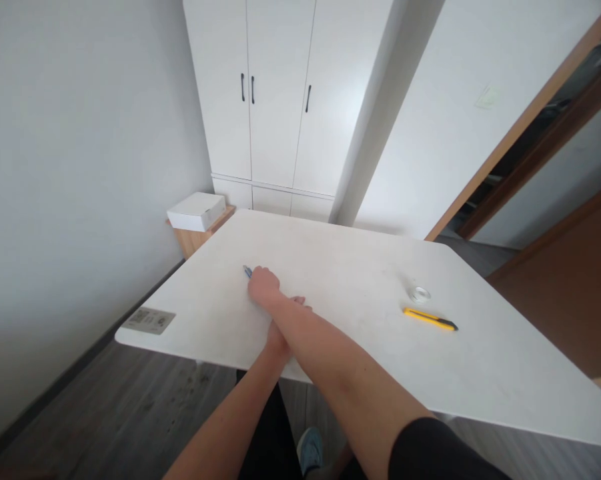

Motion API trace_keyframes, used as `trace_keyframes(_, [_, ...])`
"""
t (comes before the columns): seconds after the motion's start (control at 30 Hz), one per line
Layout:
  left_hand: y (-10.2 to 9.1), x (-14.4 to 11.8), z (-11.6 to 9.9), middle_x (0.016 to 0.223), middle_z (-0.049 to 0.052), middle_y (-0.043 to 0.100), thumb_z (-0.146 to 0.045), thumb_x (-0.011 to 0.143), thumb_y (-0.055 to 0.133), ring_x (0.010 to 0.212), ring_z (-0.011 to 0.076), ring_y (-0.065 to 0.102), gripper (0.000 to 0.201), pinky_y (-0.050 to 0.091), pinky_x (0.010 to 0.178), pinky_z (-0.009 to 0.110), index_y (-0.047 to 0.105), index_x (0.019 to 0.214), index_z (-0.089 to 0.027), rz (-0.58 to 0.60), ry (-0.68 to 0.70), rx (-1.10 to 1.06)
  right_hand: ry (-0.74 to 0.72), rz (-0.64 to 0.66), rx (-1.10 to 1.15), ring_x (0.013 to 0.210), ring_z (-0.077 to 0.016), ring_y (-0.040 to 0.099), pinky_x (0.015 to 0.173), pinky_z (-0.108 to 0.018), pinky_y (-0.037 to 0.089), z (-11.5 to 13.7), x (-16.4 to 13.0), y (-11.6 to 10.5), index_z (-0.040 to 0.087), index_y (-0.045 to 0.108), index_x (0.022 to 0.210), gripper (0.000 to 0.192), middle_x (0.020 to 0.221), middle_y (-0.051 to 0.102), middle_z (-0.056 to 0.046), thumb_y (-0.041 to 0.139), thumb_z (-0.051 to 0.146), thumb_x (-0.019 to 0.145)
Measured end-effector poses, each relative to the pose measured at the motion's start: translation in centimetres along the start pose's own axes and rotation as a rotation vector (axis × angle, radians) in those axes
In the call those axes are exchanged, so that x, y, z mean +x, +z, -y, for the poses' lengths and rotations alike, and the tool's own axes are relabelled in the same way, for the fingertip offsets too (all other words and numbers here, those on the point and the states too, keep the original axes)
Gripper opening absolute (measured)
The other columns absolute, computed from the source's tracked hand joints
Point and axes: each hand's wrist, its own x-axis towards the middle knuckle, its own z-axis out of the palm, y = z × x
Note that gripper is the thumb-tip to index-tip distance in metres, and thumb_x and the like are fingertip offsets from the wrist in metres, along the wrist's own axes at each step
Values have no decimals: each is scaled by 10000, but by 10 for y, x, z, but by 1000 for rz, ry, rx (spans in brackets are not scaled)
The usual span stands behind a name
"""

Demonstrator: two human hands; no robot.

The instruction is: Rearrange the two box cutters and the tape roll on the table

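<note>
My right hand (263, 285) is fisted around the pen (247, 271), tip poking out up-left on the desk (360, 267). My left hand (280, 337) lies mostly hidden beneath that forearm; I can't tell its grip.

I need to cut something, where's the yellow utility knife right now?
In the head view the yellow utility knife with black tip lies flat on the right part of the white table, just in front of the clear tape roll.
</note>
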Motion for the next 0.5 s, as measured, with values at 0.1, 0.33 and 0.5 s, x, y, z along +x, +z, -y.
trace_keyframes(0.1, [-6, 2, -5, 1283, 136, 649, -237, 940, 410, 1271, 252, 536, 385, 365, 1130, 464, 583, 1272, -148, -41, 4, 77, -41, 23, -37, 1104, -259, 644, 855, -347, 528, -16, 0, -9, 105, 649, 1163, 302, 1200, 666, -186, 526, 167, 894])
trace_keyframes(0.33, [-18, 8, -19, 1251, 113, 677, -192, 891, 440, 1196, 261, 600, 344, 445, 1074, 446, 733, 1072, -197, -83, 134, 220, -10, -153, -129, 1043, -209, 626, 884, -289, 457, -201, -86, -76, 179, 706, 1052, 220, 1083, 697, -90, 595, 256, 879])
trace_keyframes(0.5, [-18, 8, -18, 1234, 114, 689, -226, 905, 410, 1169, 258, 624, 376, 459, 1067, 434, 745, 1073, -186, -119, 156, 289, 288, -192, -138, 1045, -191, 616, 911, -275, 423, -362, -196, -105, 203, 720, 1032, 228, 1112, 684, -69, 612, 145, 839])
